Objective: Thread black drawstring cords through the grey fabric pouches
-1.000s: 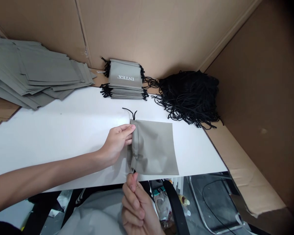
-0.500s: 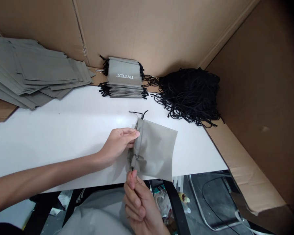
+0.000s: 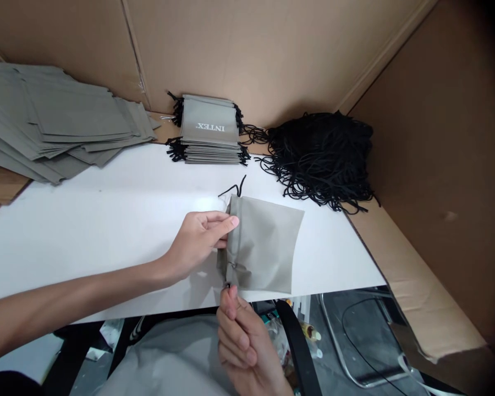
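Observation:
A grey fabric drawstring bag (image 3: 268, 242) lies over the near part of the white table, its hemmed edge to the left. My left hand (image 3: 204, 234) pinches that hem, thumb on top and fingers beneath. From the hem's far end stick out two black cord ends (image 3: 238, 190). At the near end, beside the table's edge, my right hand (image 3: 243, 335) is closed, with thumb and fingertips pinched on the black cord. Only a dark bit of it shows above the fingertips. The fabric is puckered near there.
Flat grey bags (image 3: 78, 115) lie piled at the back left. A neat stack of corded grey bags (image 3: 210, 129) marked INTEX stands at the back middle. A heap of black cords (image 3: 322, 159) sits at the right. Cardboard walls (image 3: 239, 49) enclose the white table (image 3: 107, 231).
The bag and my right hand have shifted slightly right and away from me. The cord ends at the far side have swung and bent. Both hands keep their hold.

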`<state>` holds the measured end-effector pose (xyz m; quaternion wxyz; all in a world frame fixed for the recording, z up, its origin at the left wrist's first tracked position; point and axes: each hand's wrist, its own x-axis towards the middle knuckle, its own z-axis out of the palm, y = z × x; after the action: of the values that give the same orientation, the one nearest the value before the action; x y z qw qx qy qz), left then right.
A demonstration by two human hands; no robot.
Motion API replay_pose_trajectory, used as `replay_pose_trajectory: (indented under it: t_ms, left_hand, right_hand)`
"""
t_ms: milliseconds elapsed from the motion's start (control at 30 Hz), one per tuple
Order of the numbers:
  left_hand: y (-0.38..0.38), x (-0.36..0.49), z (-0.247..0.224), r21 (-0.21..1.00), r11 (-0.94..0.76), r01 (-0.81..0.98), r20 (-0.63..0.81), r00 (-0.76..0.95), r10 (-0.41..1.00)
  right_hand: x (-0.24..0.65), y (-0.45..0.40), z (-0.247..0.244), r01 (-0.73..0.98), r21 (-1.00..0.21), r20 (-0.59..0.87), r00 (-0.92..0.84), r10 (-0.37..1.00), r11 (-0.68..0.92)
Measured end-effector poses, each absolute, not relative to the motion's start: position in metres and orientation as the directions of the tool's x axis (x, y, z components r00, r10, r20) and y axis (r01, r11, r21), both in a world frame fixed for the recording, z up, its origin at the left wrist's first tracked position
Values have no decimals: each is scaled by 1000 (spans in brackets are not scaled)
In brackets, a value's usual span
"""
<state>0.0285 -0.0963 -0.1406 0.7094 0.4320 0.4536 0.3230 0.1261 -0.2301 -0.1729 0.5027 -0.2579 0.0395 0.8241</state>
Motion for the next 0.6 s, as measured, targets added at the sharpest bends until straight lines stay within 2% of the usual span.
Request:
replay_pose_trajectory:
  t_ms: [133, 333, 500, 600]
  left_hand:
    - [-104, 27, -143, 924, 378, -48, -333, 382, 862]
    - [-111, 27, -163, 904, 423, -67, -361, 412, 837]
    - [-108, 28, -166, 898, 435, -63, -381, 384, 841]
    - [-106, 29, -167, 887, 459, -48, -410, 375, 832]
  right_hand:
    - [129, -231, -172, -858, -197, -463, -345, 816, -474]
    - [130, -229, -170, -854, -173, -486, -359, 797, -490]
    - [132, -228, -176, -858, -217, -507, -308, 805, -465]
    - [133, -227, -180, -845, -286, -538, -249, 805, -452]
